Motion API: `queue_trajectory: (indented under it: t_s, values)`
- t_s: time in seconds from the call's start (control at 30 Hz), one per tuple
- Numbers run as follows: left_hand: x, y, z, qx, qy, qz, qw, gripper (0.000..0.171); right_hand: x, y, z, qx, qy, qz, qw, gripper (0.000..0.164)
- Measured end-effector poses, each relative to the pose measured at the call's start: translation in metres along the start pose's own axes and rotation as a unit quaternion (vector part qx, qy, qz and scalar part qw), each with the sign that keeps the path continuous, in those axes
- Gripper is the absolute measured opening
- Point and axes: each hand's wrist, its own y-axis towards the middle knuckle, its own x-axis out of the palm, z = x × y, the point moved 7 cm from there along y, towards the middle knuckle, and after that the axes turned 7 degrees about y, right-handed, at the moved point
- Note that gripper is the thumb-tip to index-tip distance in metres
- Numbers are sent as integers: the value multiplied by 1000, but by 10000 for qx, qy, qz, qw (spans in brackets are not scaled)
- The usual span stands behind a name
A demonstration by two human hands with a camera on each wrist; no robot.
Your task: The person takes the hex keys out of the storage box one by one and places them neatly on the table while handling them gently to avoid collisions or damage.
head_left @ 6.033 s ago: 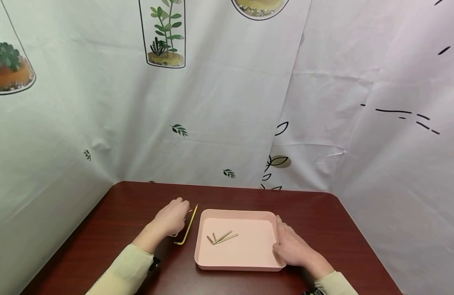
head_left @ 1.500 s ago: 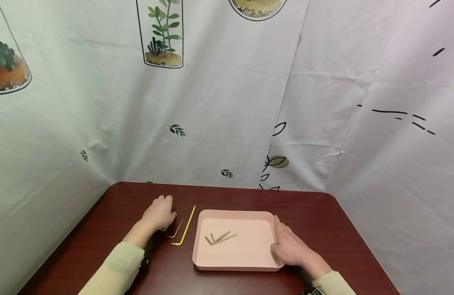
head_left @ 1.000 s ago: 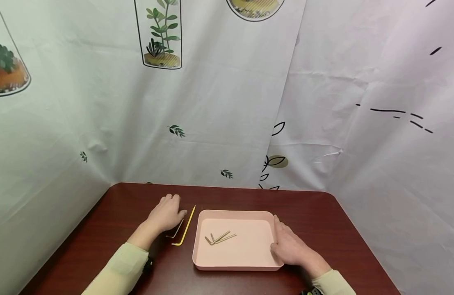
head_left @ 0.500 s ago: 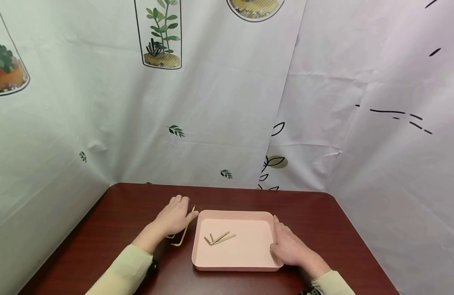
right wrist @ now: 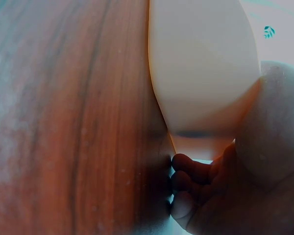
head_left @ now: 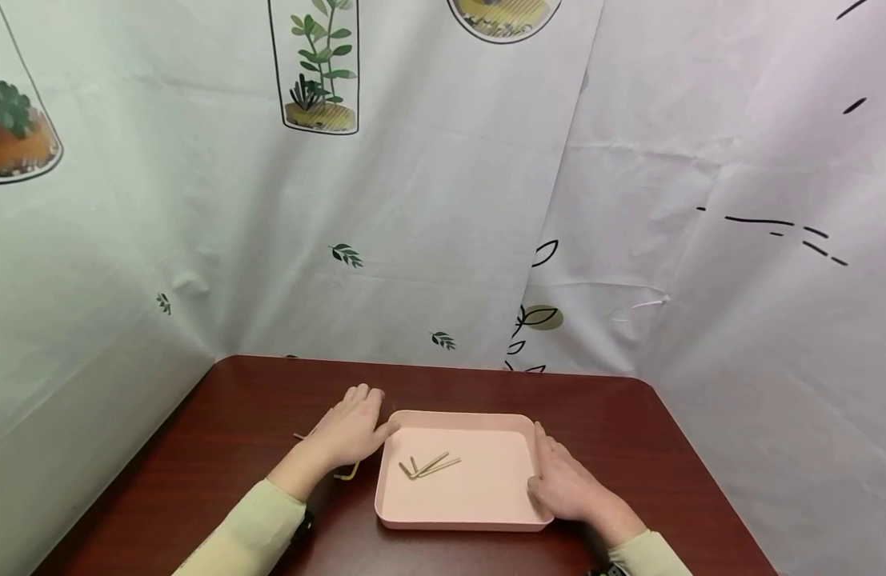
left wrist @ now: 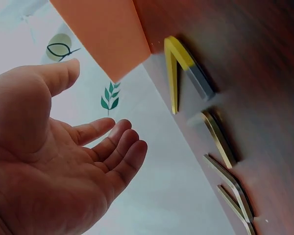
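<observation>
My left hand (head_left: 347,432) hovers by the tray's left edge, its thumb overlapping the far left corner in the head view. In the left wrist view its palm faces the camera, fingers loosely bent and nothing held. On the table beside it lie a yellow hex key (left wrist: 174,73), mostly covered by the hand in the head view, and several brass-coloured hex keys (left wrist: 219,140). The pink tray (head_left: 486,484) has two brass-coloured hex keys (head_left: 430,466) in its left half. My right hand (head_left: 568,482) grips the tray's right side, thumb over the rim and fingers along the outer wall.
The dark red wooden table (head_left: 234,448) has rounded far corners. A white curtain (head_left: 443,200) printed with plants hangs close behind it and at both sides.
From the left of the loose hex keys, my left hand has moved right to the tray's edge, across the yellow hex key. The right hand, tray and hex keys inside it stay put.
</observation>
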Motion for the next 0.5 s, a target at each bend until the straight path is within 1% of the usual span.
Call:
queue_trajectory:
  t_s: [0.13, 0.33, 0.4, 0.5]
  values:
    - [0, -1, 7, 210, 4, 101, 9997, 42, 0, 0, 0, -28, -19, 22, 10000, 90]
    - [1, -1, 16, 311, -27, 74, 9995, 35, -1, 0, 0, -50, -43, 9, 10000, 89]
    - [1, -1, 20, 352, -17, 64, 9994, 36, 0, 0, 0, -31, -48, 6, 10000, 89]
    - [2, -1, 24, 392, -32, 37, 9992, 43, 0, 0, 0, -18, -41, -2, 10000, 88]
